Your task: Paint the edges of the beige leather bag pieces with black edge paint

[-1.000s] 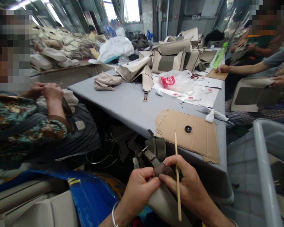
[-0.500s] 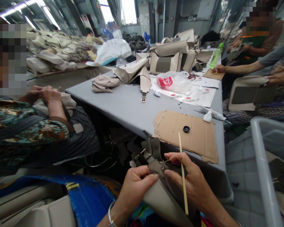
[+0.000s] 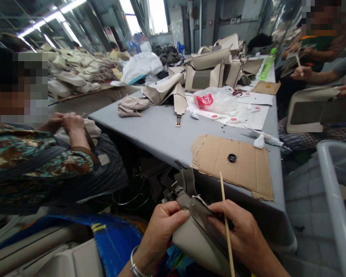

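Observation:
A beige and dark grey bag (image 3: 194,242) rests over my lap in the lower middle, its dark strap and small metal buckle (image 3: 174,185) pointing toward the table. My left hand (image 3: 165,223) is closed on the bag's near edge, thumb on top close to the grey part. On the other side, my right hand (image 3: 242,227) is closed, fingertips against the grey side of the bag. A thin pale wooden stick (image 3: 223,190) runs through my right hand, its pointed end up. The tips of some right fingers are hidden behind the bag.
A cardboard sheet (image 3: 213,154) with a black round cap (image 3: 232,158) lies on the grey table (image 3: 150,129). Beyond are a plastic bag (image 3: 219,99) and beige bag pieces (image 3: 204,75). A grey bin (image 3: 330,192) stands right, a blue container (image 3: 112,242) left. Co-workers sit on both sides.
The view has shifted slightly left. My right fingers have drawn closer together on the bag's grey side. A co-worker's hand at right has lifted off the small cardboard, holding a stick.

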A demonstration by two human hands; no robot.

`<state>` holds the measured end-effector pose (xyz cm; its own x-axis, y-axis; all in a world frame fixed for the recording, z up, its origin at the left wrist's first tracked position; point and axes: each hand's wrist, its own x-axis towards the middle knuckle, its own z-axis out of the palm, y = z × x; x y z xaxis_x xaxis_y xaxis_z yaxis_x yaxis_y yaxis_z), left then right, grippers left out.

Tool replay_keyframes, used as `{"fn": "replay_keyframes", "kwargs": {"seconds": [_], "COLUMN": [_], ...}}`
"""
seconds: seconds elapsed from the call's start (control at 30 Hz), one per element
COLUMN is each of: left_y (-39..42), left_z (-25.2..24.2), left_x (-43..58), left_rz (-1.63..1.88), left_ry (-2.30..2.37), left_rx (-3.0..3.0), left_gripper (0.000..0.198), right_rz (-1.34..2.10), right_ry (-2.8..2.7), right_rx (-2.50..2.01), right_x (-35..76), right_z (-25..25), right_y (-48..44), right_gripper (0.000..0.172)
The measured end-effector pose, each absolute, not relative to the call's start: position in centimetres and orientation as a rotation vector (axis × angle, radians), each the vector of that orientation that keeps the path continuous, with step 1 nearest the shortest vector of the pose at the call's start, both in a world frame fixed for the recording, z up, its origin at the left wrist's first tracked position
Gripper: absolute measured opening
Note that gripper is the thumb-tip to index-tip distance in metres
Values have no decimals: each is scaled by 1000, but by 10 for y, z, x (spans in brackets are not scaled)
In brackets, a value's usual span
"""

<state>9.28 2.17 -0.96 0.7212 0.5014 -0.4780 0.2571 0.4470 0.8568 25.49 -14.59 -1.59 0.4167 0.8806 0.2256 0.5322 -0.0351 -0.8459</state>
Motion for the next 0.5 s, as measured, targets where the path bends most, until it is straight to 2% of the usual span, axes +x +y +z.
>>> {"fn": "replay_keyframes", "kwargs": {"seconds": [0.3, 0.5], "left_y": [24, 18], "left_z": [-8, -2], "left_x": [87, 86], "left_rz": [119, 214], "left_ry": [701, 746], "left_rx": [1070, 1188], "left_gripper": [35, 33], "right_rz": [473, 474], "right_ry": [-1199, -1221], "right_rx": [-1663, -1657], "right_x": [256, 256], "right_z": [-16, -12], "right_y": [-146, -143], "right_gripper": [14, 10]}}
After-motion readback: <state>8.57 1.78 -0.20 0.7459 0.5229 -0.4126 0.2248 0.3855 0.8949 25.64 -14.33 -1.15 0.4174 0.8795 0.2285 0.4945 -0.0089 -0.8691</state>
